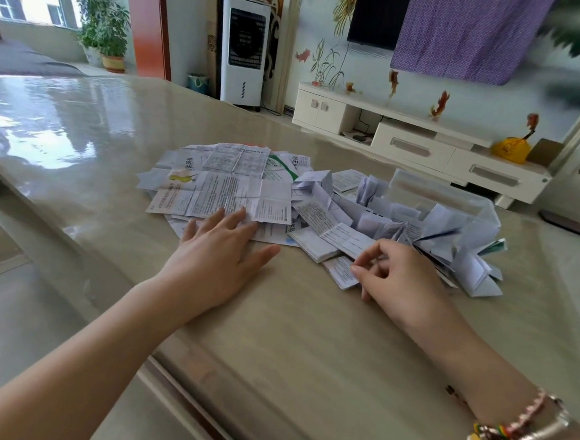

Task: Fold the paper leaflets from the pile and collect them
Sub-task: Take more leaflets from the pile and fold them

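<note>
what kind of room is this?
Most likely a home living room: a wall-mounted TV above a low white TV cabinet, a standing air cooler, and potted plants by the window.

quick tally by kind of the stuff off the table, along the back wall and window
potted plants: 2
air cooler: 1
tv: 1
purple cloth: 1
white tv cabinet: 1
yellow bag: 1
total: 7

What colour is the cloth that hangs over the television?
The cloth is purple with a fine pale pattern; the head view shows it.
</note>
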